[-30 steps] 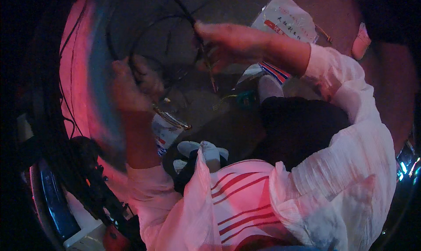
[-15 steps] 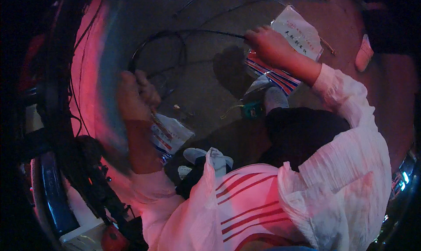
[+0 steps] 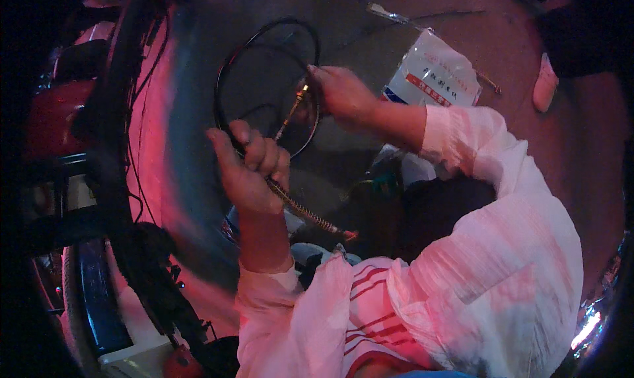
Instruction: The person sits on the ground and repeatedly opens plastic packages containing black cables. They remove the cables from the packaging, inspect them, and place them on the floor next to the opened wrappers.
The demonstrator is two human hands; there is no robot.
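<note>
A black sheathed cable (image 3: 218,91) is bent into a round loop in front of me. My left hand (image 3: 254,167) is wrapped round it at the lower left of the loop. From under that hand a coiled metal spring end (image 3: 300,209) sticks out towards my lap, with a reddish tip. At the loop's right side my right hand (image 3: 340,94) has its fingers closed on the cable. Just left of those fingers is a brass-coloured end fitting (image 3: 300,95) with a thin metal length slanting below it. The right fingertips are partly hidden.
A clear and white printed plastic bag (image 3: 436,74) lies on the dark floor beyond my right forearm. Someone's bare foot (image 3: 545,87) is at the far right. Along the left stand a dark vehicle frame with hanging wires and a red panel (image 3: 59,117).
My right hand has come left and down towards my left hand, which has shifted right. The stretched cable is now a tighter loop, and its spring end has swung out to the right.
</note>
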